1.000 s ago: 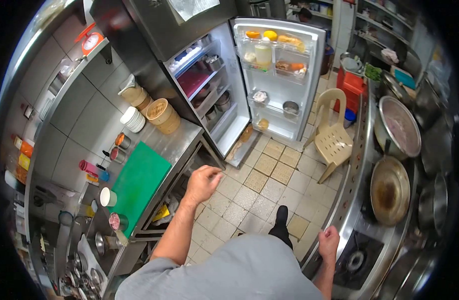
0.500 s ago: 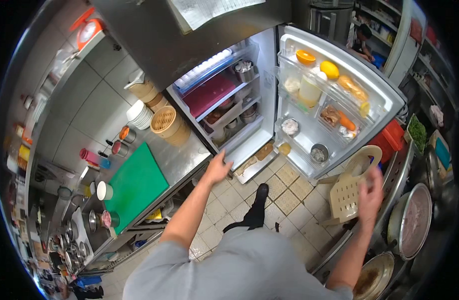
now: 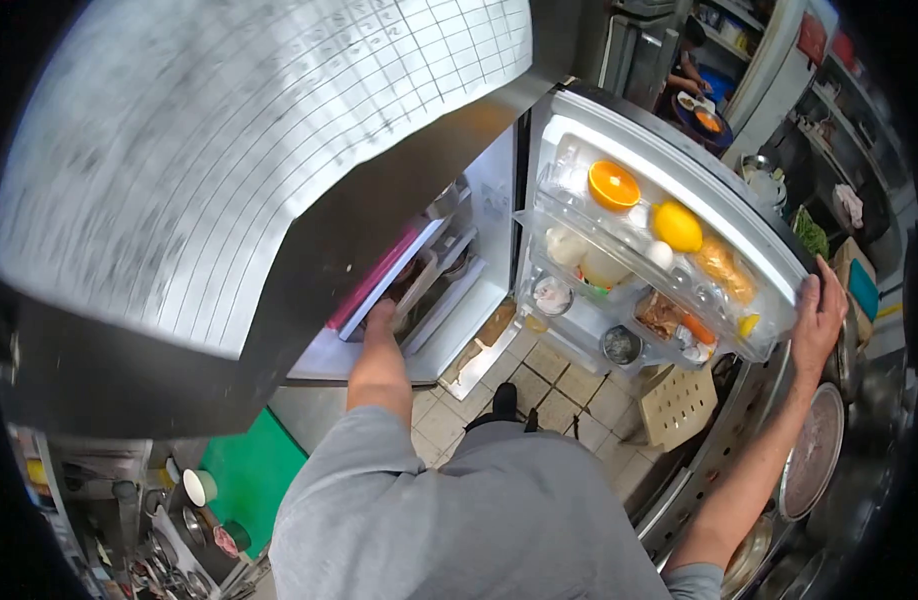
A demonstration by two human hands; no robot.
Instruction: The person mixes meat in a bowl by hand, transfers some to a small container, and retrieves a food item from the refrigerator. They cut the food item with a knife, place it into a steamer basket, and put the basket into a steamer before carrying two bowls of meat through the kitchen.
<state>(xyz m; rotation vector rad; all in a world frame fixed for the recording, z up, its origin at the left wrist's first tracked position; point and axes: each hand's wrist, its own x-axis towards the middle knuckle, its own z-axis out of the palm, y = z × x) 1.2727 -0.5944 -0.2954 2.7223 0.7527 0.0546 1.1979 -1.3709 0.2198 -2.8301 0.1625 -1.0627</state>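
My left hand [image 3: 381, 318] reaches into the lit fridge, beside a clear bin [image 3: 416, 287] on a shelf; its fingers are hidden among the contents. Above it is a pink-red tray [image 3: 374, 278]. My right hand [image 3: 817, 318] is on the outer edge of the open fridge door [image 3: 714, 150], fingers wrapped round it. The door racks hold an orange half [image 3: 614, 186], a yellow fruit [image 3: 677, 227], an egg [image 3: 660, 255], a bag of brown food [image 3: 726, 270] and a metal cup [image 3: 621, 345].
Gridded paper [image 3: 379, 90] hangs on the upper fridge door. A green board [image 3: 244, 475] lies on the left counter. A beige plastic stool [image 3: 677, 408] stands below the door, with large pots [image 3: 811, 455] at the right. Another person [image 3: 687, 70] works at the back.
I have moved closer to the fridge. My left hand has gone inside among the shelves, and my right hand has taken hold of the door's edge. The paper now looms larger.
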